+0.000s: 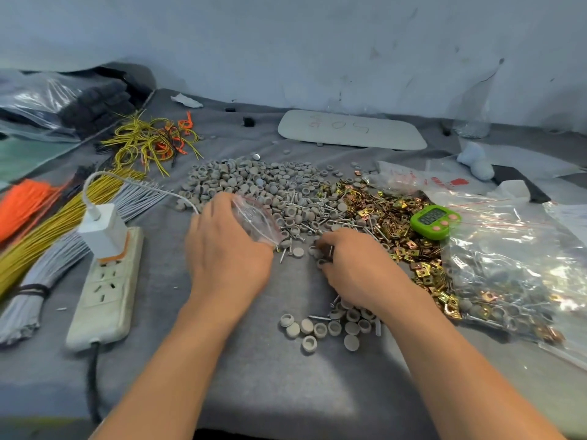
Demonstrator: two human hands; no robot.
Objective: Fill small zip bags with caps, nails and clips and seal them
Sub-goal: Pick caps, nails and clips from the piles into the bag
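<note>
Left hand [228,249] pinches bag [257,222] at near edge of caps [254,179] pile. Right hand [359,265] curled just beside the bag, pinching what looks like nails [328,251], blurry. Clips [390,217] heap to its right.

My right hand [355,265] curls over its own fingers [336,241] — whatever they pinch is hidden. My left hand [227,249] covers the near edge of the zip bag [257,222]. The timer [434,221] digits are too small to read — the wire bundles [47,223] run off the left edge.
</note>
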